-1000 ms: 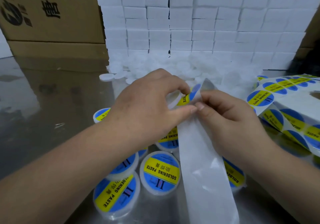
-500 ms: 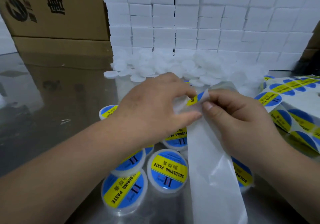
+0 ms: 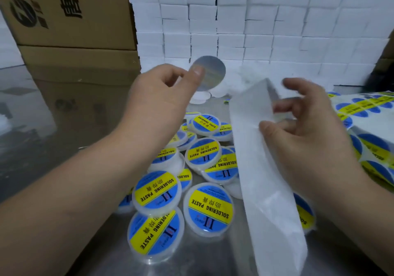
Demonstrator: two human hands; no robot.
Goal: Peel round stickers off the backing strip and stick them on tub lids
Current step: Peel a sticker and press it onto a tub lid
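View from the head, looking down at a shiny metal bench (image 3: 42, 147). The left hand (image 3: 157, 96) is raised over the middle of the bench. Its thumb and a fingertip pinch the edge of a round sticker (image 3: 211, 73), whose grey back faces the camera. The sticker is clear of the backing strip (image 3: 262, 169).

The right hand (image 3: 298, 126) grips that white strip near its upper end, with the thumb on its face. The other fingers are blurred. The strip's long axis runs from the near edge of the bench up and away towards the far edge, and it is tilted.

Plain white lids (image 3: 200, 97) lie in a heap along the far edge, against a wall of white boxes (image 3: 255, 30). The nearest lid is just beyond and below the sticker, so the left hand is the nearer one. The next move is probably a short reach forward and down.

Tubs that already have blue and yellow labels (image 3: 210, 208) are piled under both hands, nearer the person. A sheet of unused stickers (image 3: 373, 147) lies at the right edge. Cardboard boxes (image 3: 70, 19) stand at the far left.
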